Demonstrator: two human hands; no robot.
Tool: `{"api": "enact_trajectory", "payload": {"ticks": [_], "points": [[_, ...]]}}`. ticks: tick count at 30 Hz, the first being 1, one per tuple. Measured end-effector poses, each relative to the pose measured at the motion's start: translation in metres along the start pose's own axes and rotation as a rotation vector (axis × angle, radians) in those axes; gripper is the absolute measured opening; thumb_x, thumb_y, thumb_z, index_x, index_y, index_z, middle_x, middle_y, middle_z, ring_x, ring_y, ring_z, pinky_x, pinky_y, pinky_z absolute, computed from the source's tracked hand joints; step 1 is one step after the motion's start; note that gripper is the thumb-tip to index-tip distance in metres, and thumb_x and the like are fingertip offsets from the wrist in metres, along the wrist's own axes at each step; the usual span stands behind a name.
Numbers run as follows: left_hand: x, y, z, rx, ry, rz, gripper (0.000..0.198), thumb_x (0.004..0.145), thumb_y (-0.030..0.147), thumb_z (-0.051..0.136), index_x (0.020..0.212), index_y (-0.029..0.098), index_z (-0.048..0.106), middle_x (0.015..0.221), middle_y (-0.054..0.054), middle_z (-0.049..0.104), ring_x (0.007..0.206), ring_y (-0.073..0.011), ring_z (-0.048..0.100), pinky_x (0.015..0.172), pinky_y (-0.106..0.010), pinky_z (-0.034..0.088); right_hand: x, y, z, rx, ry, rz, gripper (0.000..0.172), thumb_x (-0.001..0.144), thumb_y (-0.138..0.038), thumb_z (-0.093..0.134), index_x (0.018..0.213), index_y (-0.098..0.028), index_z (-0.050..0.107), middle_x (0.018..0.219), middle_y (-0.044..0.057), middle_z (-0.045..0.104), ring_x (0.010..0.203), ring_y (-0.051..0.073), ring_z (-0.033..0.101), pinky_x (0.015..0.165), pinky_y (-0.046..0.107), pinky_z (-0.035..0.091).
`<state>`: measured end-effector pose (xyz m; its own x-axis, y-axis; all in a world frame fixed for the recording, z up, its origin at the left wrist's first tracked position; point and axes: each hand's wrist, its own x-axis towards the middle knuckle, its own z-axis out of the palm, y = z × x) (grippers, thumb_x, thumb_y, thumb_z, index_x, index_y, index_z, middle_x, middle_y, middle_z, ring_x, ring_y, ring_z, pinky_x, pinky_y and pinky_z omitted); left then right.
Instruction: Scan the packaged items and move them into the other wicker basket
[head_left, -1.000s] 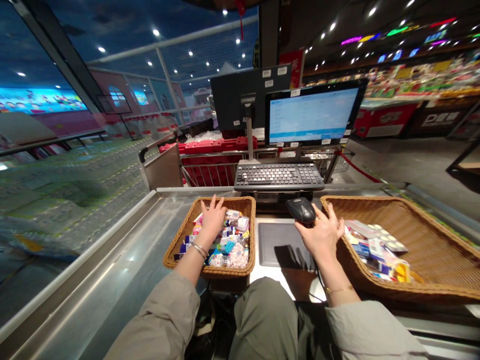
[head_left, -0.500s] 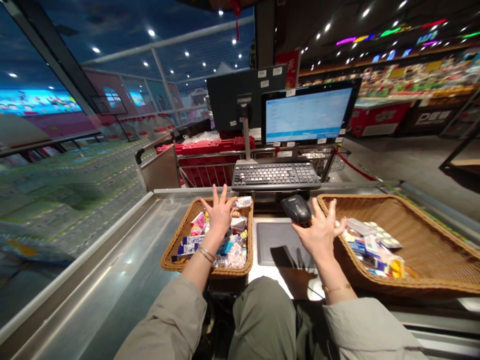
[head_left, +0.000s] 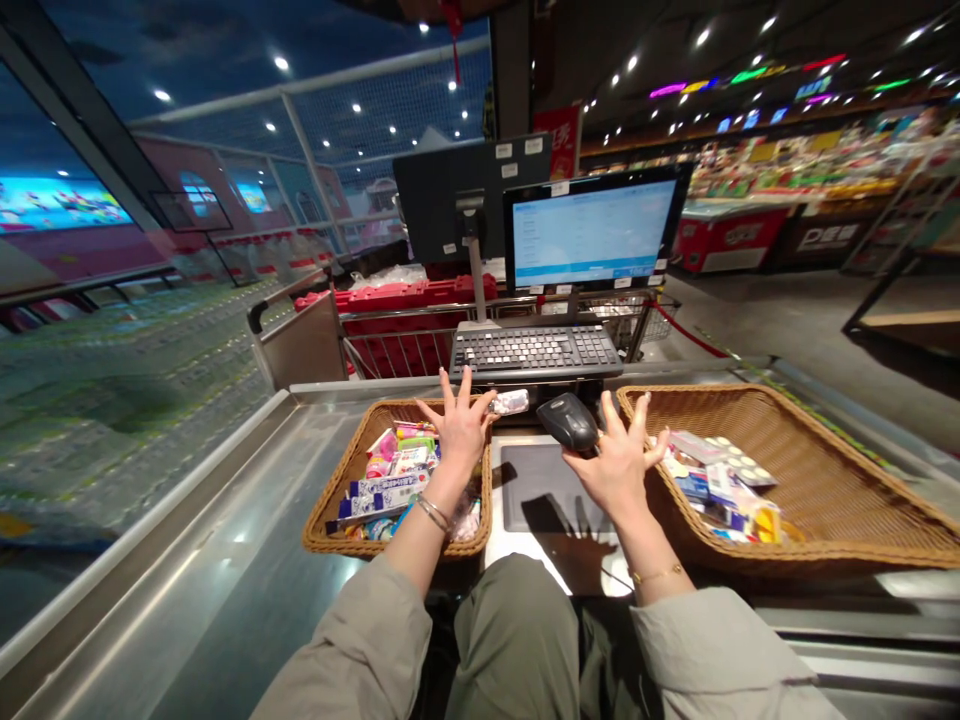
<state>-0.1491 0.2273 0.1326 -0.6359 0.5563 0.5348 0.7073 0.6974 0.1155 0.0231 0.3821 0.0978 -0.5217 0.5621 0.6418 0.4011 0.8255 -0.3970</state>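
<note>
My left hand (head_left: 459, 435) is over the right side of the left wicker basket (head_left: 316, 505). Its thumb side pinches a small clear packet (head_left: 511, 402) with pale pieces in it, while the other fingers are spread. Below it in that basket lie blue-and-white boxes (head_left: 382, 495) and pink packs (head_left: 382, 455). My right hand (head_left: 616, 460) is around the back end of a black barcode scanner (head_left: 568, 420), several fingers stretched upward. The scanner's handle is hidden by the hand. A dark grey pad (head_left: 521, 485) is set in the counter between the baskets.
The right wicker basket (head_left: 832, 470) holds small boxes and a blister pack (head_left: 742, 462). A keyboard (head_left: 536, 348) and a lit screen (head_left: 592, 235) stand behind the pad. Metal counter (head_left: 255, 520) runs along the left. Carts (head_left: 390, 345) are beyond.
My left hand has moved right with the packet, away from the basket's middle and towards the scanner. My right hand and the scanner hold nearly the same place; the view has shifted slightly.
</note>
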Motion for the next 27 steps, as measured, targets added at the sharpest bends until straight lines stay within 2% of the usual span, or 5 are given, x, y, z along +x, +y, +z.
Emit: {"api": "enact_trajectory", "payload": {"ticks": [8,16,27], "points": [[0.001,0.016,-0.001,-0.023,-0.031,-0.017,0.038,0.094,0.04,0.066,0.132,0.043,0.067,0.17,-0.002,0.023,0.159,-0.04,0.003,0.108,-0.083,-0.012,0.0,-0.002,-0.002,0.036,-0.007,-0.012,0.017,0.077,-0.037,0.07,0.081,-0.022,0.077,0.157,0.007,0.05,0.157,0.044,0.009,0.114,0.082,0.008],[0.002,0.016,0.005,-0.044,-0.025,-0.016,0.039,0.094,0.038,0.067,0.133,0.044,0.066,0.169,-0.001,0.026,0.159,-0.0392,0.004,0.108,-0.083,-0.011,-0.001,-0.005,-0.006,0.062,-0.015,-0.041,0.016,0.077,-0.035,0.067,0.076,-0.021,0.074,0.154,0.008,0.053,0.157,0.043,0.011,0.114,0.08,0.004],[0.001,0.015,0.009,-0.053,-0.03,-0.018,0.039,0.095,0.038,0.065,0.133,0.043,0.065,0.169,0.001,0.027,0.159,-0.0389,0.003,0.109,-0.083,-0.01,-0.002,-0.004,-0.005,0.093,-0.009,-0.084,0.014,0.077,-0.034,0.068,0.08,-0.022,0.074,0.146,0.008,0.062,0.155,0.043,0.018,0.114,0.081,0.004]]}}
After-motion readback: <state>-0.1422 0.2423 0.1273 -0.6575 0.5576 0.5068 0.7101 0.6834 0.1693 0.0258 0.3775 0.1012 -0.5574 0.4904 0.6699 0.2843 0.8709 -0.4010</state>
